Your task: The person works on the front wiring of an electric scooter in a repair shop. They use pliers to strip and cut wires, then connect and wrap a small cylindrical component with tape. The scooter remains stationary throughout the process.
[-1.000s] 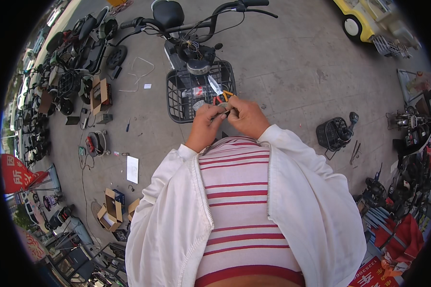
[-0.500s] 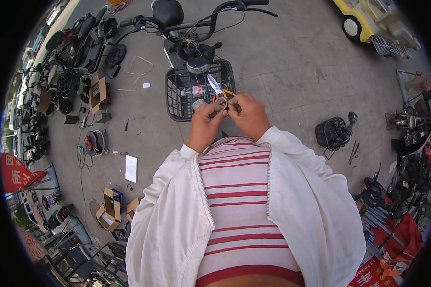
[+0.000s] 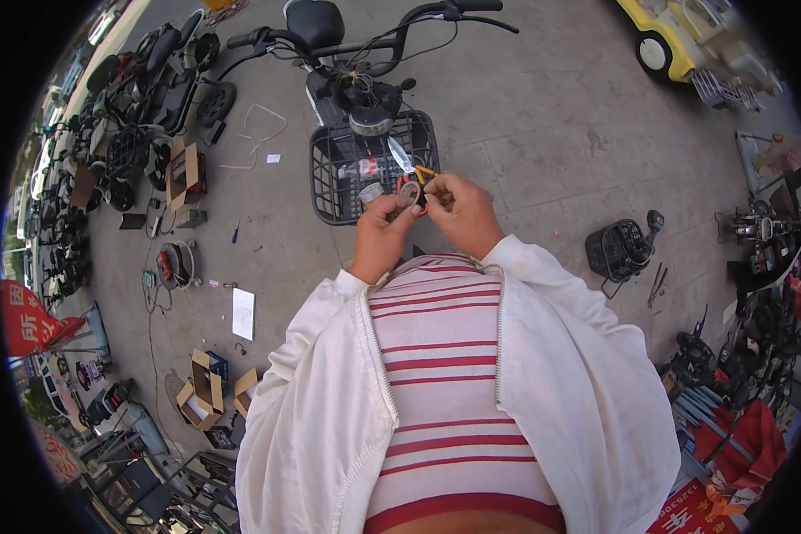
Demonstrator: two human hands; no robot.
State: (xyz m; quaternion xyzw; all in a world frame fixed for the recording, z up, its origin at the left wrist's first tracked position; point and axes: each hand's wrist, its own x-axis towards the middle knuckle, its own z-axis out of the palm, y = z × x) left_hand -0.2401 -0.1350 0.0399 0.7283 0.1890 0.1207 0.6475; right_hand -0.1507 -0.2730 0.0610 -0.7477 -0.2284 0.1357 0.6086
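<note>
My left hand (image 3: 383,233) is closed, pinching a small ring that looks like a tape roll (image 3: 409,190), pale inside with a dark side. My right hand (image 3: 463,214) is closed too, its thumb and fingertips pinched at the dark side of the roll. Both hands are close together over the near edge of a black wire basket (image 3: 327,198) on an electric bike (image 3: 351,93). Just beyond the fingers, a silver-bladed tool with orange handles (image 3: 400,154) lies in the basket beside a clear bottle with a red label (image 3: 367,168). A pale round object (image 3: 370,191) sits near my left fingers.
Parked scooters (image 3: 156,80) line the left side. Cardboard boxes (image 3: 206,392), a white sheet (image 3: 244,313) and a screwdriver (image 3: 235,230) are on the paving. To the right are another black basket (image 3: 616,251) and a yellow vehicle (image 3: 654,49).
My hands stay in almost the same place. The right fingers have shifted slightly at the roll, and more of its dark side shows between the hands.
</note>
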